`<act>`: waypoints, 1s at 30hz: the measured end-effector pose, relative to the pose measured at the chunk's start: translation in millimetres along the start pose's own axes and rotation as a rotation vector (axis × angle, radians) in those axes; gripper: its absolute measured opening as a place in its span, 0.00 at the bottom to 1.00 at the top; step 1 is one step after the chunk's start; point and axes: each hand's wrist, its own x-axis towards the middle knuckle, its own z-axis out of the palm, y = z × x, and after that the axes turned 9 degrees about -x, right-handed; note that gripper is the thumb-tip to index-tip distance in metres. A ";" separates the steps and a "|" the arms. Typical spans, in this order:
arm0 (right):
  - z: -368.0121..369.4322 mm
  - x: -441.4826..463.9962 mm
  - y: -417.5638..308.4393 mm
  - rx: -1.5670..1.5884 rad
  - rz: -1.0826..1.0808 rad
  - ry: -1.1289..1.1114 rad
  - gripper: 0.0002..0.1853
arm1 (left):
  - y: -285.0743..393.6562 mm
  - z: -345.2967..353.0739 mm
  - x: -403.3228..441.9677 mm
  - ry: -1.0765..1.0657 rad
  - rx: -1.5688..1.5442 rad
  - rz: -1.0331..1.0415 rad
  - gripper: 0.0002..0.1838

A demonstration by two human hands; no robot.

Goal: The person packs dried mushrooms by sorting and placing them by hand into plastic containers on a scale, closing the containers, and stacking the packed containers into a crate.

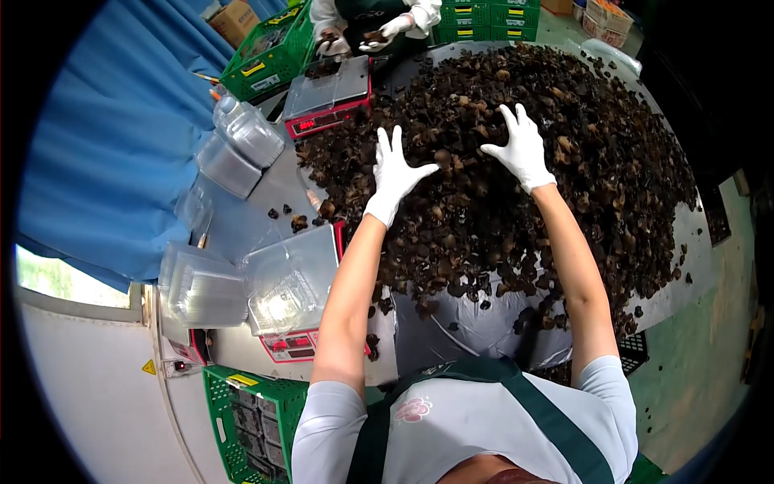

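Observation:
A large heap of dark brown wood ear mushrooms (476, 234) covers much of the table in the head view. My left hand (395, 173), in a white glove, is over the heap's left part with its fingers spread and nothing in them. My right hand (520, 153), also white-gloved, reaches over the upper middle of the heap, fingers apart and holding nothing. I cannot tell whether either hand touches the mushrooms. Left of my left forearm, a clear plastic container (286, 294) sits on a red scale (294, 345).
A second red scale (314, 123) stands by the heap's far left. Stacked clear containers (205, 286) and more tubs (246, 133) line the left side. Green crates (214, 403) are near and far. Opposite, a co-worker's gloved hands (395, 28) hold dark pieces.

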 end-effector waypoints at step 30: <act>2.5 -258.3 -78.9 0.399 -0.326 -0.243 0.32 | -37.8 67.6 -266.3 0.024 -0.013 0.277 0.27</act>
